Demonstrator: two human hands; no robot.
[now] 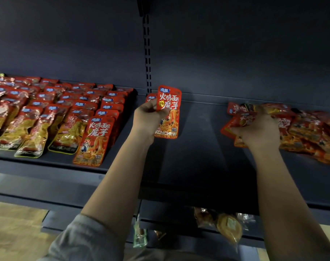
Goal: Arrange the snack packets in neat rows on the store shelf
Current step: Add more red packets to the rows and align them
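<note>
Snack packets in rows (53,117) are lying overlapped at 9 o'clock on the dark shelf (198,157); the nearest red packet (93,142) is sitting at the front of the rightmost row; left hand (148,119) is curling around a single red packet (168,112), holding it upright just above the shelf near centre, with a second packet (151,97) peeking out behind the knuckles; right hand (258,130) at 3 o'clock is gripping a bunch of packets (237,117), fingers closed on them; loose pile of packets (311,134) is sprawling unsorted at far right, touching that hand; wrapped goods (228,226) are sitting on the lower shelf at 6 o'clock.
</note>
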